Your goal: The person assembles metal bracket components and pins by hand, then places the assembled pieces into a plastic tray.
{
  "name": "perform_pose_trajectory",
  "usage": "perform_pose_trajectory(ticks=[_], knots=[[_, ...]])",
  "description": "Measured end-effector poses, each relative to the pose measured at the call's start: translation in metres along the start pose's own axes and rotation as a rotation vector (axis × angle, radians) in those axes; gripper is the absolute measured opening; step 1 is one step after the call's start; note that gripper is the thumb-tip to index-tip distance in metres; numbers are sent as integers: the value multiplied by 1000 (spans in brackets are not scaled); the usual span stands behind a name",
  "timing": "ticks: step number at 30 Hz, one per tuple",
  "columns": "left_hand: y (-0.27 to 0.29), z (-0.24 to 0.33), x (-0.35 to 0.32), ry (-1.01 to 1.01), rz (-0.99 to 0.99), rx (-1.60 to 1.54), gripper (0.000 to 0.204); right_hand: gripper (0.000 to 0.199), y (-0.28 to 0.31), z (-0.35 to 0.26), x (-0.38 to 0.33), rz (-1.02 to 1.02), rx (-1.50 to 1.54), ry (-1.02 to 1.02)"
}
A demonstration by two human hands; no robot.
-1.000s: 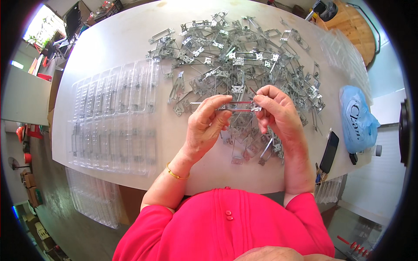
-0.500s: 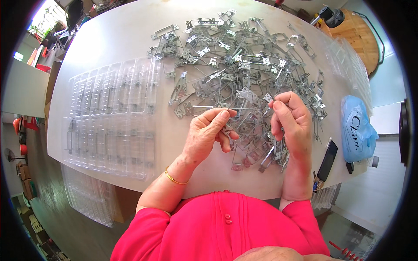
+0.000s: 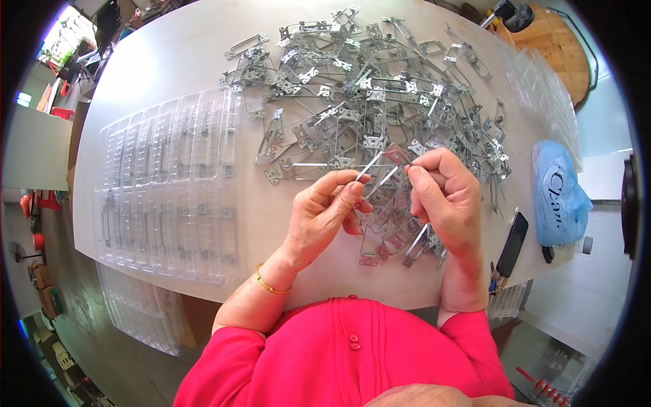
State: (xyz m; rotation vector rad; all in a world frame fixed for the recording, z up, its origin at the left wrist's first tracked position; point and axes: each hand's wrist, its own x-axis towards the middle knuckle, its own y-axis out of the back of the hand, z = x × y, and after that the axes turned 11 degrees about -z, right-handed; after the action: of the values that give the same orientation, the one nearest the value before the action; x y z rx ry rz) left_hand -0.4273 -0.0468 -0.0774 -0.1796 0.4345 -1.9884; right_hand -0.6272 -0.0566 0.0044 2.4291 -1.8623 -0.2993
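Observation:
My left hand (image 3: 324, 211) is closed, thumb against forefinger, in a pinch on a thin metal bracket (image 3: 384, 180) whose bright rods slant up and right from the fingertips. My right hand (image 3: 446, 200) is closed too, its thumb and forefinger pinching at the bracket's far end. The fingers partly hide the piece, so its full shape does not show. Beneath and beyond both hands spreads a tangled heap of metal brackets (image 3: 376, 95), small punched plates joined by thin rods.
Left on the white table (image 3: 163, 61) lies a clear plastic tray (image 3: 169, 183) with metal brackets in its slots. Along the right edge are a blue plastic bag (image 3: 557, 193), a black phone (image 3: 510, 247) and more clear plastic trays (image 3: 542, 88). Other trays (image 3: 139, 312) stand below the table's left edge.
My right hand has shifted a little left, nearer to the left hand. The held bracket has turned: its rods now slant upward where a rod lay nearly level.

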Motion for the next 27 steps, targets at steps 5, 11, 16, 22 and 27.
perform_pose_trajectory(ticks=[5, 11, 16, 22, 27], knots=[[-3, -1, 0, -20, -5, 18, 28, 6, -1, 0, 2, 5, -7, 3], [-3, -8, -5, -213, 94, 471, 23, 8, -5, 5, 5, -9, 28, 2], [-5, -15, 6, -493, 117, 771, 24, 18, -6, 4, 1, 94, -31, -56], [2, -14, 2, -564, 121, 916, 31, 38, 2, -2, 2, -137, 91, -135], [3, -16, 1, -647, 136, 1047, 36, 25, 4, 4, 4, -121, 122, -179]])
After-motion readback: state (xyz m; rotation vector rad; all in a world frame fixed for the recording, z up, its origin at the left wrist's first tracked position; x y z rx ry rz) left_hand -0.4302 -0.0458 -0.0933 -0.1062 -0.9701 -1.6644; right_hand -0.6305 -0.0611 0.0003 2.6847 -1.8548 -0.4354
